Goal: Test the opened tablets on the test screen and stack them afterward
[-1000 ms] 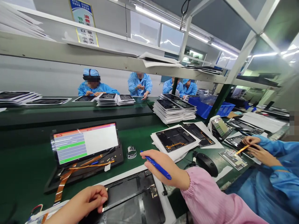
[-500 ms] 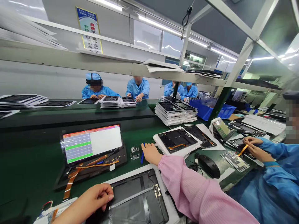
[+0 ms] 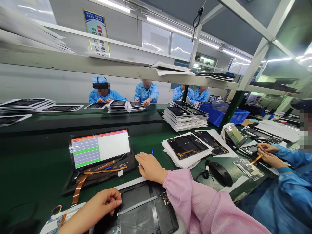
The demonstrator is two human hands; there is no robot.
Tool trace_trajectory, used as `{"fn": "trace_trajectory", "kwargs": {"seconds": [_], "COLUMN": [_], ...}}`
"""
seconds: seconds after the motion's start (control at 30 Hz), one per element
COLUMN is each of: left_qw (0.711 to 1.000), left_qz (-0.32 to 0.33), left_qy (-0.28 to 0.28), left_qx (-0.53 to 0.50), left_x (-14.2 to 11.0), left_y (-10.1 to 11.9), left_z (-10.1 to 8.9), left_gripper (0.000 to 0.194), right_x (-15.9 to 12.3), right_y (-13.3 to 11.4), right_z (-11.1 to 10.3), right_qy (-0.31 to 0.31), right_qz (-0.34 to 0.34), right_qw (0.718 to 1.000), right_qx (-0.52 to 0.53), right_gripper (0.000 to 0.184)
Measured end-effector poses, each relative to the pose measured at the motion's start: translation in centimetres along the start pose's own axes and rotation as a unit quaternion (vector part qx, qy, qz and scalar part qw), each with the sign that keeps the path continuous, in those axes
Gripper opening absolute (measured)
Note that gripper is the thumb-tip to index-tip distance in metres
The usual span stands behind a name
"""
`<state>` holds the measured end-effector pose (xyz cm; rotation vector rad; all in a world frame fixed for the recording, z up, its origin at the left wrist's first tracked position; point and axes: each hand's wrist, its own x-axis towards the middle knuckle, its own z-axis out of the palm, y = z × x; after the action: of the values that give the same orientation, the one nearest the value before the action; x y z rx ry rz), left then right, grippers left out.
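A black tablet housing (image 3: 136,208) with a small circuit board (image 3: 166,197) and a grey strip lies on white sheeting in front of me. My left hand (image 3: 106,201) is at its left edge, fingers curled and thumb pressed to them; whatever they pinch, if anything, is hidden. Beyond the housing, my right hand (image 3: 151,167) has its fingers bent down over a small roll of clear tape, mostly hidden beneath them. A blue pen (image 3: 152,151) pokes out behind that hand. A lit tablet screen (image 3: 101,149) stands tilted on a dark holder with orange ribbon cables (image 3: 77,191).
To the right are paper-backed tablet housings (image 3: 187,146), a black mouse (image 3: 221,174) and a co-worker's hands (image 3: 266,152) holding an orange ribbon cable. Stacked housings (image 3: 185,113) and a blue bin (image 3: 219,113) stand behind. An overhead shelf (image 3: 117,70) crosses the view.
My right hand has moved left from beside the blue pen onto the roll of tape, covering it. My left hand stays at the housing's edge. The view has shifted slightly.
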<state>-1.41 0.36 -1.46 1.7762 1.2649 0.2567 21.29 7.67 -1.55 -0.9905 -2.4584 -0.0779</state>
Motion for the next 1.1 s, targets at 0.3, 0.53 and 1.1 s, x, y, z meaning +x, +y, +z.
{"fn": "trace_trajectory", "kwargs": {"seconds": [0.3, 0.53, 1.1], "left_qw": [0.712, 0.589, 0.641], "left_qz": [0.144, 0.077, -0.014], "left_qy": [0.386, 0.309, 0.336], "left_qx": [-0.568, -0.743, -0.69], "left_x": [-5.0, -5.2, -3.5], "left_y": [1.3, 1.3, 1.2], "left_z": [-4.3, -4.2, -3.7], "left_gripper": [0.043, 0.042, 0.024], "right_x": [0.4, -0.2, 0.2], "right_y": [0.4, 0.1, 0.4], "right_z": [0.5, 1.0, 1.1], "right_qy": [-0.001, 0.029, 0.046], "right_qz": [0.068, 0.094, 0.098], "right_qw": [0.998, 0.995, 0.993], "right_qx": [0.015, 0.007, 0.04], "right_gripper": [0.049, 0.046, 0.035]}}
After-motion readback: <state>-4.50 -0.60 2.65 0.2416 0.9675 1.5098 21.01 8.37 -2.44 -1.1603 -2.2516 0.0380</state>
